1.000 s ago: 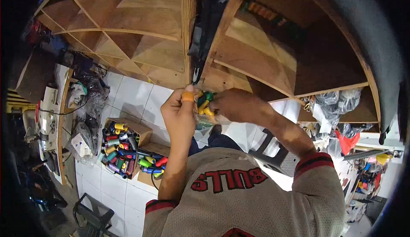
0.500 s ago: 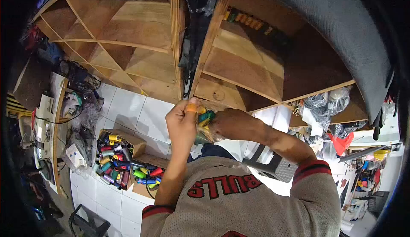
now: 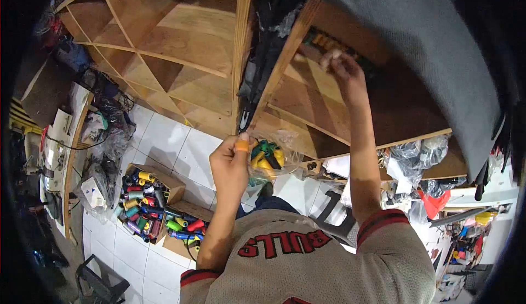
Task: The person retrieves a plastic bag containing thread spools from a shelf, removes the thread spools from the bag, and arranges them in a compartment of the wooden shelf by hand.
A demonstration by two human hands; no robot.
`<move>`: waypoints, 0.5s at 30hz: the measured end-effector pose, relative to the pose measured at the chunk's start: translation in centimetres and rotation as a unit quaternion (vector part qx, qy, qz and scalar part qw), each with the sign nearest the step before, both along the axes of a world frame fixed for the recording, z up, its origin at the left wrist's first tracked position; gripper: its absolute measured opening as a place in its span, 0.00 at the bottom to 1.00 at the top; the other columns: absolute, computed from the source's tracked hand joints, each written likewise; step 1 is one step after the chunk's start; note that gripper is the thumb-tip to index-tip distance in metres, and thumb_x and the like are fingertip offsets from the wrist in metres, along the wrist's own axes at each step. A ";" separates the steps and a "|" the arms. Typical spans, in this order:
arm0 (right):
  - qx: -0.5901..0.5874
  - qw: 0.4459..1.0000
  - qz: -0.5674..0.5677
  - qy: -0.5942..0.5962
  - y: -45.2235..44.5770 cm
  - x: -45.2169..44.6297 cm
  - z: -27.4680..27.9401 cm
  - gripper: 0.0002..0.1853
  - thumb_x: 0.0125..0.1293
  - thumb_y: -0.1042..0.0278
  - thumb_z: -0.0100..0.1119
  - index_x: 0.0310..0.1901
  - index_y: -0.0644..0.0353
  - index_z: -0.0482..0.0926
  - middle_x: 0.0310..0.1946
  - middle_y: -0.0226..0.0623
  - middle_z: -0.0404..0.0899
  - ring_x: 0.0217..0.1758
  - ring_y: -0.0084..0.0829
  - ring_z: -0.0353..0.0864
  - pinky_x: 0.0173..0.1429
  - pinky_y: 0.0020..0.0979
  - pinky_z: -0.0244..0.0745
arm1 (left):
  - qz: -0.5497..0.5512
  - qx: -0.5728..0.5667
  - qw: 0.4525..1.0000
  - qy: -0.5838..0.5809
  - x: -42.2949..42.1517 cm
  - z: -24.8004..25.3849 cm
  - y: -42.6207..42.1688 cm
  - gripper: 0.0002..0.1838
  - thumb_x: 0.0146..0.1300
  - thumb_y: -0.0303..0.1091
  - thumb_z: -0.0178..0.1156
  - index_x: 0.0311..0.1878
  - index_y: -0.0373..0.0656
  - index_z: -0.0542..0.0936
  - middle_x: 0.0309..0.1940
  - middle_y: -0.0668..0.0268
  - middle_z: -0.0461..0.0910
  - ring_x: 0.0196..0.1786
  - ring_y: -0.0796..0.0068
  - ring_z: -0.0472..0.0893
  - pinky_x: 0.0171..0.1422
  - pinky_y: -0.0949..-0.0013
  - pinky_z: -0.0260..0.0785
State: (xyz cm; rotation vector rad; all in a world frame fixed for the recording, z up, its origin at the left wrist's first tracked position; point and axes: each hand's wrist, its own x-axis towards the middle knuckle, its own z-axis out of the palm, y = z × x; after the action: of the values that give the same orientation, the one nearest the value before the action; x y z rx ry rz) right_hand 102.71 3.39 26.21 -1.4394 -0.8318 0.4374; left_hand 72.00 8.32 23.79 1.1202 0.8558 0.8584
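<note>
"Why does the left hand (image 3: 230,167) pinch the bag (image 3: 296,164) up by its edge?"

"Probably to support it and stop the yellow and green spools (image 3: 268,159) inside from tipping out. They sit low in front of the body, just below the shelf (image 3: 323,82)."

"And the right hand (image 3: 346,68)?"

"It's raised at the shelf, near the row of spools (image 3: 327,44), fingers partly curled. I can't tell whether it grips anything."

"Does the row have a reason?"

"Side by side, they're likely easier to pick out. The boxes (image 3: 175,188) on the floor (image 3: 194,159) hold theirs jumbled; the walls do the containing."
</note>
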 end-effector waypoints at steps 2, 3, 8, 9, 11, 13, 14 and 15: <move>-0.048 0.987 -0.135 -0.071 2.9 3.2 -1.5 0.19 0.62 0.61 0.58 0.49 0.67 0.71 0.44 0.38 0.74 0.48 0.30 0.73 0.54 0.32 0.68 | 0.000 0.016 1.000 0.023 -0.1 0.0 0.2 0.14 0.64 0.38 0.58 0.29 0.35 0.79 0.14 0.77 0.66 0.18 0.89 0.59 0.21 0.80 0.47; -0.092 0.969 -0.185 -0.135 4.3 5.7 -3.5 0.20 0.62 0.61 0.58 0.50 0.67 0.71 0.45 0.39 0.74 0.49 0.29 0.73 0.54 0.32 0.68 | 0.010 0.016 1.000 0.010 0.0 -0.3 0.3 0.14 0.64 0.38 0.58 0.29 0.36 0.79 0.15 0.77 0.66 0.18 0.89 0.59 0.21 0.79 0.47; -0.368 0.347 -0.496 -0.706 10.3 16.9 -11.8 0.17 0.65 0.63 0.54 0.48 0.70 0.74 0.45 0.44 0.76 0.46 0.35 0.75 0.54 0.34 0.67 | 0.013 0.008 1.000 0.012 -0.1 -0.5 0.7 0.14 0.64 0.37 0.57 0.29 0.36 0.78 0.16 0.77 0.67 0.19 0.89 0.59 0.23 0.80 0.47; -0.369 0.322 -0.498 -0.716 11.1 17.0 -12.1 0.17 0.65 0.63 0.54 0.47 0.69 0.74 0.44 0.44 0.76 0.46 0.34 0.75 0.53 0.34 0.67 | 0.014 0.000 1.000 0.006 -0.3 -0.7 0.7 0.13 0.64 0.37 0.57 0.29 0.36 0.78 0.16 0.77 0.67 0.19 0.89 0.59 0.23 0.80 0.47; -0.356 0.415 -0.468 -0.694 12.1 17.3 -12.8 0.16 0.65 0.63 0.55 0.46 0.69 0.74 0.43 0.43 0.76 0.45 0.34 0.75 0.52 0.33 0.68 | 0.014 -0.013 1.000 -0.016 -0.5 -0.5 0.8 0.13 0.65 0.36 0.56 0.29 0.36 0.78 0.18 0.76 0.68 0.21 0.88 0.61 0.25 0.80 0.49; -0.312 0.540 -0.436 -0.649 12.7 16.7 -12.6 0.16 0.65 0.63 0.55 0.46 0.69 0.75 0.42 0.43 0.77 0.44 0.33 0.76 0.51 0.33 0.68 | 0.017 -0.007 1.000 0.012 -0.7 0.3 0.9 0.14 0.65 0.36 0.56 0.29 0.35 0.78 0.19 0.76 0.69 0.22 0.88 0.62 0.26 0.80 0.51; -0.304 0.564 -0.425 -0.639 13.0 16.4 -12.3 0.16 0.65 0.63 0.55 0.45 0.69 0.75 0.41 0.42 0.77 0.44 0.33 0.76 0.50 0.32 0.68 | 0.020 -0.003 0.999 0.025 -0.8 0.4 0.9 0.14 0.65 0.36 0.56 0.30 0.35 0.78 0.19 0.75 0.70 0.22 0.87 0.62 0.26 0.80 0.52; -0.298 0.581 -0.419 -0.630 13.1 16.3 -12.3 0.15 0.64 0.63 0.55 0.45 0.68 0.75 0.41 0.42 0.77 0.43 0.32 0.76 0.50 0.32 0.68 | 0.013 0.024 0.998 0.050 -1.0 0.2 1.0 0.15 0.66 0.37 0.54 0.31 0.33 0.79 0.18 0.74 0.71 0.21 0.88 0.63 0.24 0.80 0.53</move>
State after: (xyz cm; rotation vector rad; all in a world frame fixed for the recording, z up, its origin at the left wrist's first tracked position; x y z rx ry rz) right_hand 119.05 16.51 13.94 -2.5679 -0.9229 -1.3864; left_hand 71.04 9.37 23.95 1.2055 0.9378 0.8535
